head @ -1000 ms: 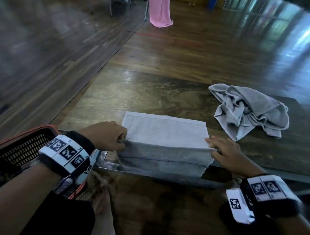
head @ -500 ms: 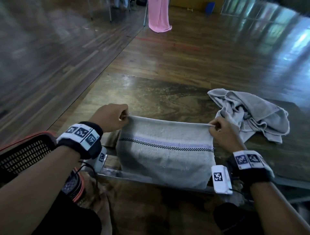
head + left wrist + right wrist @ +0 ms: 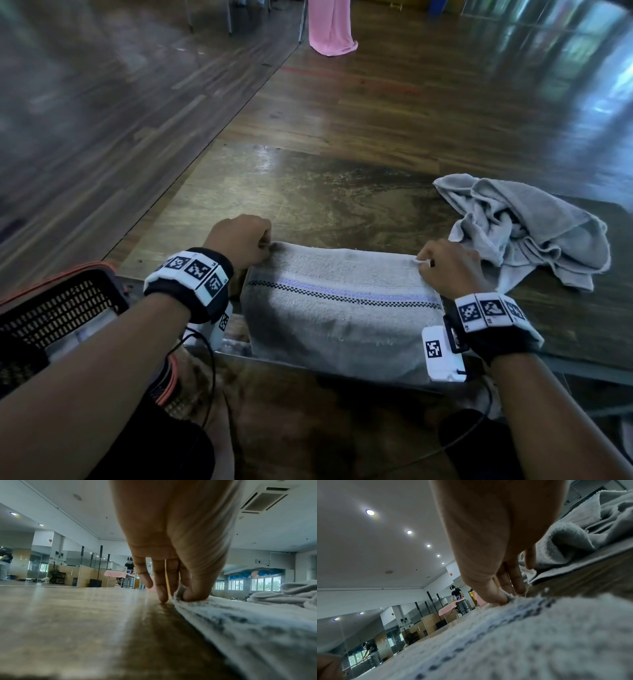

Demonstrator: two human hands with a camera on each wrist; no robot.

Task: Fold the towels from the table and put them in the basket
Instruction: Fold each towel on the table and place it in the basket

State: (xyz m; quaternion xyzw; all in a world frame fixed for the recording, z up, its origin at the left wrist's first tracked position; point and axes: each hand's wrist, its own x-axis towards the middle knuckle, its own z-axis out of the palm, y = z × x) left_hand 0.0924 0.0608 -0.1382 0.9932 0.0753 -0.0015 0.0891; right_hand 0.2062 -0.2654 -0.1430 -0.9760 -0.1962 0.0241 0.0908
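Note:
A grey towel with a checkered stripe [image 3: 342,308] lies folded on the wooden table [image 3: 308,192], its near part hanging over the front edge. My left hand [image 3: 239,241] pinches its far left corner [image 3: 180,595] down against the tabletop. My right hand [image 3: 445,265] pinches the far right corner [image 3: 508,597] in the same way. A second grey towel [image 3: 527,229] lies crumpled to the right on the table, just past my right hand. The black mesh basket [image 3: 58,305] with an orange rim stands low at the left, beside the table.
The table's metal front edge [image 3: 342,368] runs below the towel. A pink cloth-covered table [image 3: 330,27] stands far off on the wooden floor, and another person works at it in the wrist views. Cables hang from my wrist cameras.
Both hands lifted the towel's near edge, carried it up and away from me, and laid it down at the far side. The striped face now shows on top.

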